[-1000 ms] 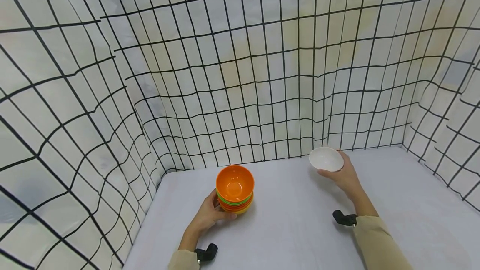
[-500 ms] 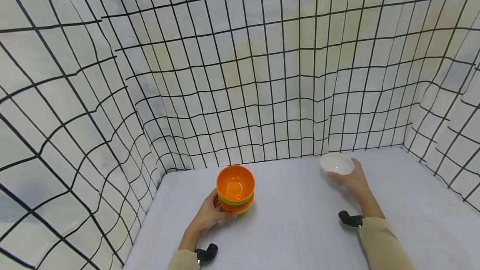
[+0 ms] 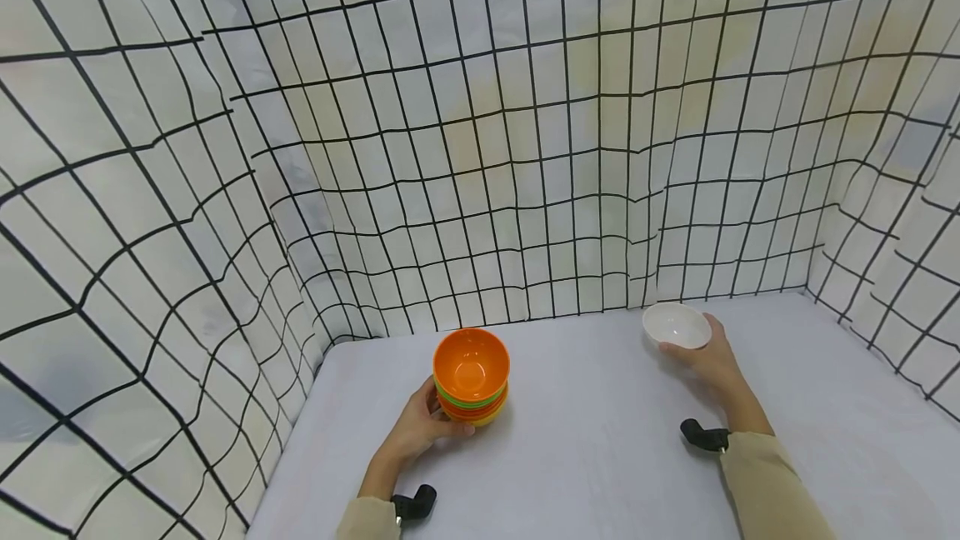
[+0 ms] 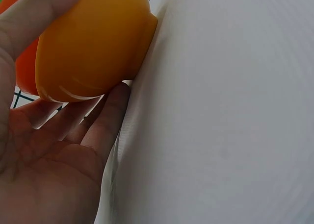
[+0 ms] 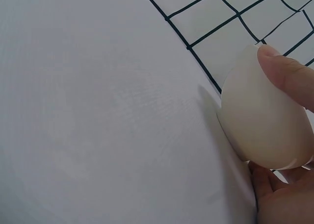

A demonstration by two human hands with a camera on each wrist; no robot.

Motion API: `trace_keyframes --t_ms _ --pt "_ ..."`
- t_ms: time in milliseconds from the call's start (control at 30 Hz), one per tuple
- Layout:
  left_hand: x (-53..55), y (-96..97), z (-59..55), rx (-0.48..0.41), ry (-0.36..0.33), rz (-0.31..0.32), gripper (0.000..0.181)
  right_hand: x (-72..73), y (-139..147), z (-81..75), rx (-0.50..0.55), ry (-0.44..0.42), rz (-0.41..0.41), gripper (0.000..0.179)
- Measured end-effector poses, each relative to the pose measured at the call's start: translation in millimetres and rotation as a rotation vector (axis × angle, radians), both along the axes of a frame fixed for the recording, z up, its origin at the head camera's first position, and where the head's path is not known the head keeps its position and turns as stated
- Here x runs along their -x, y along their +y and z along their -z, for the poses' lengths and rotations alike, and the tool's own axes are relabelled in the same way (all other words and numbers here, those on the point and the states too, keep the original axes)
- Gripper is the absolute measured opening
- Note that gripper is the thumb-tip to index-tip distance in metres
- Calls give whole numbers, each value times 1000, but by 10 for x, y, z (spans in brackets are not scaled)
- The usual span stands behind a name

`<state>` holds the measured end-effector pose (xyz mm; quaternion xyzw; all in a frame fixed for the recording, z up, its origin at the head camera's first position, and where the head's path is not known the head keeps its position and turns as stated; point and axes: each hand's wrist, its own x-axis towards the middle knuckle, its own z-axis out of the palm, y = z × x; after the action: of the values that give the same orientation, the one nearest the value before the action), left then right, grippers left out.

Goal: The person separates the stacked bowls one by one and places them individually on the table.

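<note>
A stack of nested bowls [image 3: 471,377] stands on the white tabletop left of centre in the head view, orange on top, with green and orange rims below and a yellow bowl at the bottom. My left hand [image 3: 422,425] holds the stack from its left side, the thumb across the near side. The left wrist view shows the yellow bowl [image 4: 98,42] with its foot on the cloth, between thumb and fingers. Farther right, my right hand [image 3: 711,357] grips a small white bowl [image 3: 675,325] by its side. In the right wrist view, the white bowl [image 5: 265,116] has its base at the tabletop.
White cloth covers the table [image 3: 577,440]. A white wall with a black grid [image 3: 517,148] rises along the table's back edge and continues up the left and right sides. Black wrist devices [image 3: 414,504] sit at both sleeves.
My right hand has carried the white bowl to the right and slightly lower in the head view, with barely any shift in the last half second. The left hand and stack stay put.
</note>
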<state>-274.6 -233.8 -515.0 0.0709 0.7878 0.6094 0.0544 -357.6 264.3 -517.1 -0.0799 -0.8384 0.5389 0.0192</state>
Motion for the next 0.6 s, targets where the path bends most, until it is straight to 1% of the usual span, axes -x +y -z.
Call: trace_keyframes --t_ms 167,333,600 --pt "-4 1 -16 -8 -11 -1 93 27 13 10 33 27 -5 130" --pt "-4 -6 -25 -16 -11 -2 92 59 23 -11 55 28 -24 129" --pt "-3 1 -20 3 11 7 93 141 100 -23 33 28 -59 126"
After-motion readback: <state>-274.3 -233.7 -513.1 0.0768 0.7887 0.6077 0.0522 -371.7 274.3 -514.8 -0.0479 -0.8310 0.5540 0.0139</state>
